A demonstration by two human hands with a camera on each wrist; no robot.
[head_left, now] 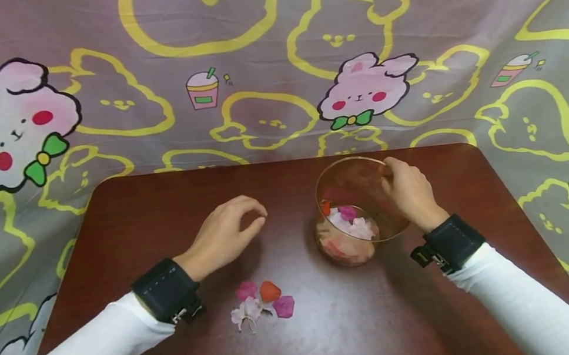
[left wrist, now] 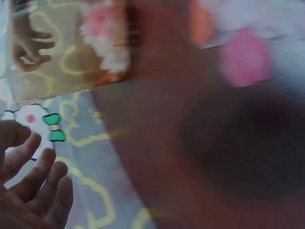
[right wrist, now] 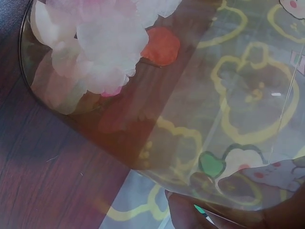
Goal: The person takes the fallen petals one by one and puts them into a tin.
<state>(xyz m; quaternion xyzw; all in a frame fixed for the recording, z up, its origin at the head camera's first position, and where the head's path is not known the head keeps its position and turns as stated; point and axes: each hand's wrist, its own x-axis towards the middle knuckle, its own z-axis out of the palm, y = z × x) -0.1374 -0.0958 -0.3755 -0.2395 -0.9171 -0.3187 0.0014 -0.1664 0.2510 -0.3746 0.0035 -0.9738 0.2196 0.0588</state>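
Note:
A clear plastic cup (head_left: pixel 358 210) stands tilted on the dark wooden table (head_left: pixel 159 199), with pink, white and orange petals (head_left: pixel 350 223) inside. My right hand (head_left: pixel 410 191) grips its rim and far side. In the right wrist view the cup wall (right wrist: pixel 224 109) and its petals (right wrist: pixel 100 43) fill the frame, a fingertip (right wrist: pixel 188 212) at the bottom. My left hand (head_left: pixel 229 228) hovers left of the cup, fingers loosely curled, holding nothing. A small heap of loose petals (head_left: pixel 262 306) lies near the table's front. The left wrist view is blurred, showing fingers (left wrist: pixel 35 191).
A grey cloth printed with yellow outlines and pink bunnies (head_left: pixel 364 88) hangs behind and around the table. Black wrist straps (head_left: pixel 167 289) sit on both white sleeves.

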